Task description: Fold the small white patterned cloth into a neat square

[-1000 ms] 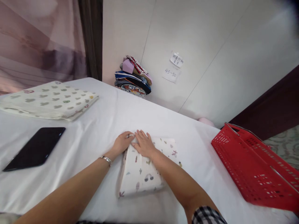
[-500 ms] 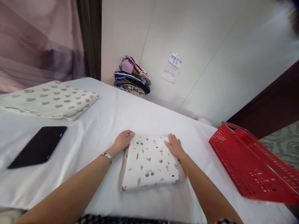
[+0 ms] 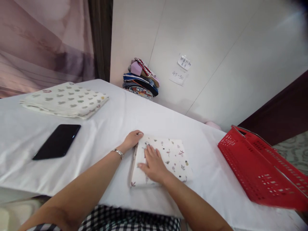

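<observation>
A folded white cloth (image 3: 173, 160) with small cactus, flamingo and rainbow prints lies on the white-covered table in front of me. My left hand (image 3: 133, 139) is at its far left corner, fingers closed on the edge; a ring shows on one finger and a silver bracelet on the wrist. Flat on the cloth's left half rests my right hand (image 3: 154, 163), its fingers apart and thumb out to the side. The print under that palm is hidden.
A second folded cloth (image 3: 67, 101) with grey prints and a black phone or tablet (image 3: 57, 141) lie to the left. On the right stands a red plastic basket (image 3: 260, 173). Behind, a stack of folded clothes (image 3: 141, 78) sits by the wall, near paper notes (image 3: 179, 72).
My right hand has slid left from the cloth's far right corner to its left half. My left hand stays at the far left corner. The view has shifted slightly.
</observation>
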`<state>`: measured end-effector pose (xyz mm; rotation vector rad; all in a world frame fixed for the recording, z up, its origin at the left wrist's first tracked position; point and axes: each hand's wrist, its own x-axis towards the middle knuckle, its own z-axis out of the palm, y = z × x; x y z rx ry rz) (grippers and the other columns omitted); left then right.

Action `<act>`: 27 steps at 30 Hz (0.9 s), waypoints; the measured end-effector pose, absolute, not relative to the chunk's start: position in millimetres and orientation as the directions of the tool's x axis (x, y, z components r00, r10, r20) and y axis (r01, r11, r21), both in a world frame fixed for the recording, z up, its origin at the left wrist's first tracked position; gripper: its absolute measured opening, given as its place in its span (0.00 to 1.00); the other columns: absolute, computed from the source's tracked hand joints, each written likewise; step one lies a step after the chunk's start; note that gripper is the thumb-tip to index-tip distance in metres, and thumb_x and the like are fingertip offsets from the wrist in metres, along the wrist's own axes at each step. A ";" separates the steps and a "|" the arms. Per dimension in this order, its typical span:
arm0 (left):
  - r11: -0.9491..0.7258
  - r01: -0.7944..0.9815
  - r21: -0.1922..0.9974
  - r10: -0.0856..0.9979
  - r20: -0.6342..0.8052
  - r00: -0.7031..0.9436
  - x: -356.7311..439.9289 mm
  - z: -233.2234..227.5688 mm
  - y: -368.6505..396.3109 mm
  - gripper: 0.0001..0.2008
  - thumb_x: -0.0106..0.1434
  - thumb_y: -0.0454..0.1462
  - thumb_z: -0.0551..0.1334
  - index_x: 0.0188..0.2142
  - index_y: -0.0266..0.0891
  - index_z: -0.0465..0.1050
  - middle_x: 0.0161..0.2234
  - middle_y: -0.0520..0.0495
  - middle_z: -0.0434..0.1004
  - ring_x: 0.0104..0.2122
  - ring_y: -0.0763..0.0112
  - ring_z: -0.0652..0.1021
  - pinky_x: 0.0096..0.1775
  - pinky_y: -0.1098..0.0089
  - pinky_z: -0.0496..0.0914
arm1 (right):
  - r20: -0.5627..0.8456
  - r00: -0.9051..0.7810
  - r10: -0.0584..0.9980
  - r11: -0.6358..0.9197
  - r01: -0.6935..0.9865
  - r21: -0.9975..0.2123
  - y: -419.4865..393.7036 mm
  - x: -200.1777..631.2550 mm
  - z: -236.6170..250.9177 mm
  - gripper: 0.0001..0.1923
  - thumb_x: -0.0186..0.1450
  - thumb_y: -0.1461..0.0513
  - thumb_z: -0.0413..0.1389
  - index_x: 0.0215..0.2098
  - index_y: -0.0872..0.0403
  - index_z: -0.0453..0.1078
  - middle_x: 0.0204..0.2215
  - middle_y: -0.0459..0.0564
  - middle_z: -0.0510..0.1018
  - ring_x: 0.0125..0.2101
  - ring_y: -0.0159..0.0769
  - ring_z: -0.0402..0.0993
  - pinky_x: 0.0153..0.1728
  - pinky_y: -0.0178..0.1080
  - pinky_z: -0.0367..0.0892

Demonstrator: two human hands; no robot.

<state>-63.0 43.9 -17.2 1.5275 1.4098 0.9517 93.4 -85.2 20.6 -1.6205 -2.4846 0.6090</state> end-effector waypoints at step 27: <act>-0.099 0.447 0.889 0.995 0.084 0.053 -66.7 -5.9 34.9 0.17 0.53 0.48 0.55 0.34 0.40 0.75 0.33 0.49 0.79 0.35 0.63 0.77 0.37 0.70 0.69 | 0.087 -0.563 0.822 0.539 0.719 -0.439 -159.0 84.7 24.2 0.34 0.64 0.50 0.50 0.64 0.55 0.49 0.65 0.54 0.50 0.64 0.40 0.42 0.63 0.47 0.41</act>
